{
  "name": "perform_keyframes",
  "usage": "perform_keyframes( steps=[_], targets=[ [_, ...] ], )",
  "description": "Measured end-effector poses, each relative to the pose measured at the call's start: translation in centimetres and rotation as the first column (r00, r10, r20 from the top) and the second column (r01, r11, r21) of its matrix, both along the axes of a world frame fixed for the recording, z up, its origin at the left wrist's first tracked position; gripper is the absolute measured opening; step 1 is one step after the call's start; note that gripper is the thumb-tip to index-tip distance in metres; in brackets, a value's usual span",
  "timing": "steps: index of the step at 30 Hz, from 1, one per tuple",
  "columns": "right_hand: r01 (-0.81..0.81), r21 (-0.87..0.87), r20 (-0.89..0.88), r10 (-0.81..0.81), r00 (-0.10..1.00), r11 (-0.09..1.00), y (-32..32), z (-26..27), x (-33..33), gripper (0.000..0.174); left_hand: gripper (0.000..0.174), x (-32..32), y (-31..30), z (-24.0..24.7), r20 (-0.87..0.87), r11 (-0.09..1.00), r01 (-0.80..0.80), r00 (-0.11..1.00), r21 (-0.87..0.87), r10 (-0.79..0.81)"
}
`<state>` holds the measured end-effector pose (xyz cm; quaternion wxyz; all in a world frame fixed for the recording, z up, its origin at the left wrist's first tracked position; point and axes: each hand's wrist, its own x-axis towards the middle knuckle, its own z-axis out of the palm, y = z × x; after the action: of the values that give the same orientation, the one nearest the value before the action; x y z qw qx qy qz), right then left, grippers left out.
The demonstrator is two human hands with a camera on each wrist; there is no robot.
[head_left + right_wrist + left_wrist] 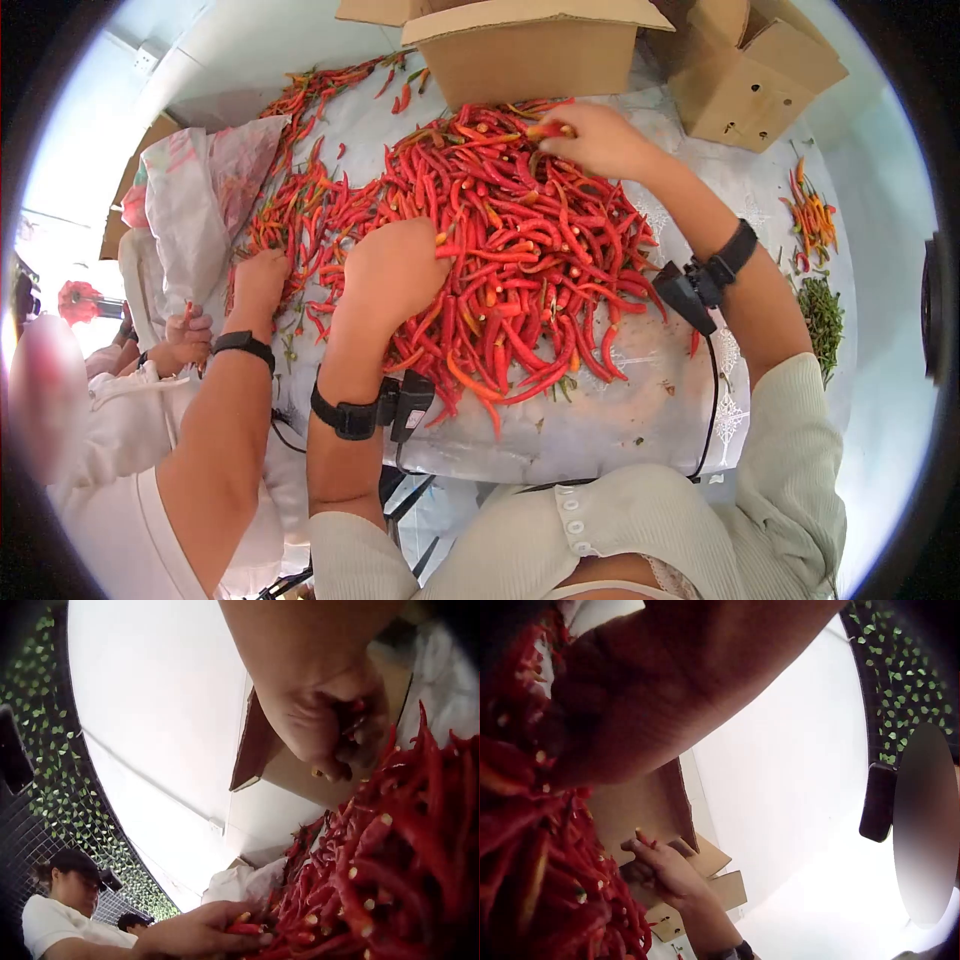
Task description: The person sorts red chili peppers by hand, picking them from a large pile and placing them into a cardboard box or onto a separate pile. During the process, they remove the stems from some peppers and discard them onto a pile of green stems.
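A large heap of red chili peppers covers the middle of the table, many with pale cut-looking stem ends. At its far right edge my right hand curls round red chilies; one orange-red chili tip sticks out from the fingers. The right wrist view shows red chilies inside the curled palm. On the heap's left side lies my left hand, back upward. Seen from the right wrist, its fingers and thumb pinch a red chili low against the heap.
Open cardboard boxes stand along the back. At left another person's hand reaches into more chilies beside a whitish plastic sack. Small orange chilies and a pile of green stems lie at the right edge.
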<state>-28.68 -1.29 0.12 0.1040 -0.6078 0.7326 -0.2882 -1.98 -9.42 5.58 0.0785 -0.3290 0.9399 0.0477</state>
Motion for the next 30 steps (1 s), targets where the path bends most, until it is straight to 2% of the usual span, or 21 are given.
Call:
perform_keyframes(
  steps=[1,4,5,6,8,9,11,12,13,16,17,20,21,24,25,26,27,28,30],
  targets=[
    [-0.07,-0.045,-0.047,0.068,0.997,0.997,-0.3,-0.3,0.6,0.028,0.028,0.0,-0.1,0.0,-0.015,1.0,-0.009,1.0,0.016,0.009],
    [-0.025,0.148,-0.216,0.057,0.975,0.989,-0.7,0.2,2.5,0.027,0.027,0.6,-1.1,-0.8,-0.083,0.998,-0.001,0.997,0.062,0.006],
    [-0.004,0.271,-0.222,0.066,0.973,0.963,-0.5,1.0,2.6,0.03,0.026,1.0,-1.8,-1.3,-0.122,0.997,0.027,0.992,0.076,-0.017],
    [-0.029,0.289,-0.224,0.097,0.97,0.957,-0.1,1.7,2.8,0.03,0.026,1.4,-2.5,-1.8,-0.161,0.994,0.055,0.986,0.092,-0.04],
    [-0.079,0.326,-0.226,0.159,0.961,0.942,0.5,2.4,2.8,0.029,0.025,2.6,-3.6,-2.3,-0.307,0.895,-0.014,0.937,0.446,0.168],
    [-0.071,0.316,-0.255,0.156,0.954,0.946,0.8,2.5,2.7,0.029,0.024,2.7,-3.6,-1.9,-0.345,0.794,-0.02,0.894,0.607,0.285],
    [-0.055,0.294,-0.315,0.151,0.937,0.954,1.4,2.4,2.2,0.028,0.022,2.7,-3.6,-0.6,-0.369,0.663,-0.004,0.828,0.749,0.422],
    [-0.056,0.242,-0.28,0.125,0.952,0.969,1.5,2.3,1.9,0.028,0.022,2.5,-3.7,0.0,-0.369,0.587,0.013,0.79,0.809,0.49],
    [-0.055,0.19,-0.244,0.102,0.964,0.98,1.7,2.3,1.5,0.027,0.015,2.3,-4.7,0.5,-0.308,0.508,0.034,0.829,0.861,0.466],
    [-0.111,-0.026,-0.077,0.109,0.991,0.993,2.2,1.3,-0.7,0.026,0.019,1.4,-4.1,3.2,-0.316,0.388,0.118,0.807,0.914,0.498],
    [-0.13,-0.115,-0.015,0.129,0.992,0.985,2.1,0.8,-1.4,0.026,0.017,1.3,-5.4,2.6,-0.287,0.352,0.12,0.834,0.928,0.471],
    [0.004,-0.018,0.314,0.002,0.95,1.0,1.9,1.1,-1.8,0.034,0.025,-0.7,-4.4,3.7,-0.327,0.409,0.074,0.736,0.91,0.593],
    [0.029,0.012,0.364,-0.032,0.931,0.999,1.8,1.2,-1.8,0.032,0.029,-1.4,-5.4,3.2,-0.319,0.428,0.072,0.777,0.901,0.542],
    [0.118,0.088,0.472,-0.146,0.869,0.989,1.6,1.4,-1.5,0.026,0.028,-4.5,-5.9,2.6,-0.372,0.553,0.064,0.803,0.831,0.466],
    [0.162,0.101,0.484,-0.191,0.854,0.982,1.6,1.5,-1.1,0.025,0.027,-5.9,-6.5,1.9,-0.406,0.72,0.021,0.837,0.693,0.367],
    [0.205,0.115,0.496,-0.235,0.836,0.972,1.4,1.7,-1.0,0.025,0.026,-7.0,-7.2,0.6,-0.489,0.893,0.053,0.85,0.447,0.195],
    [0.253,0.09,0.485,-0.264,0.834,0.963,1.1,1.7,-1.2,0.024,0.026,-8.1,-7.9,-1.0,-0.518,0.983,0.092,0.855,0.16,0.004],
    [0.299,0.065,0.475,-0.293,0.83,0.952,0.6,1.2,-1.5,0.024,0.027,-9.2,-8.0,-1.5,-0.49,0.981,0.133,0.852,-0.14,-0.186],
    [0.356,0.0,0.4,-0.326,0.856,0.935,-0.4,-0.2,-2.6,0.024,0.032,-11.4,-7.7,-2.2,-0.412,0.977,0.189,0.886,-0.1,-0.214]
  ],
)
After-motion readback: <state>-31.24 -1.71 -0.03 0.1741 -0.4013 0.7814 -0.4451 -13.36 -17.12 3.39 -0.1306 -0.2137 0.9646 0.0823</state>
